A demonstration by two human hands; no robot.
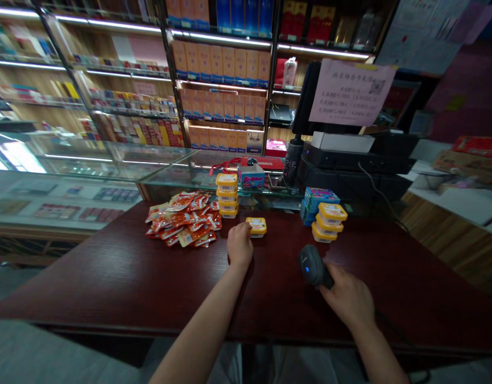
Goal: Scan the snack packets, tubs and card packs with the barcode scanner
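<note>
My left hand point(240, 245) is closed at the left end of a small yellow-lidded tub point(257, 226) on the dark red table. The fingertips are partly hidden, but they appear to grip the tub's edge. In my right hand point(349, 293) is a black barcode scanner point(313, 266) with a lit blue spot, its head tilted towards the left. A stack of several matching tubs point(227, 196) stands behind my left hand. Another stack of yellow tubs point(328, 223) is beyond the scanner, beside blue packets point(316, 201).
A pile of orange-red sachets point(185, 218) lies at the left. Along the back are a glass counter point(182, 168), a blue-and-pink box point(251, 176) and a monitor point(307, 98) bearing a pink paper sign point(349, 90). The scanner's cable point(401, 333) trails at right.
</note>
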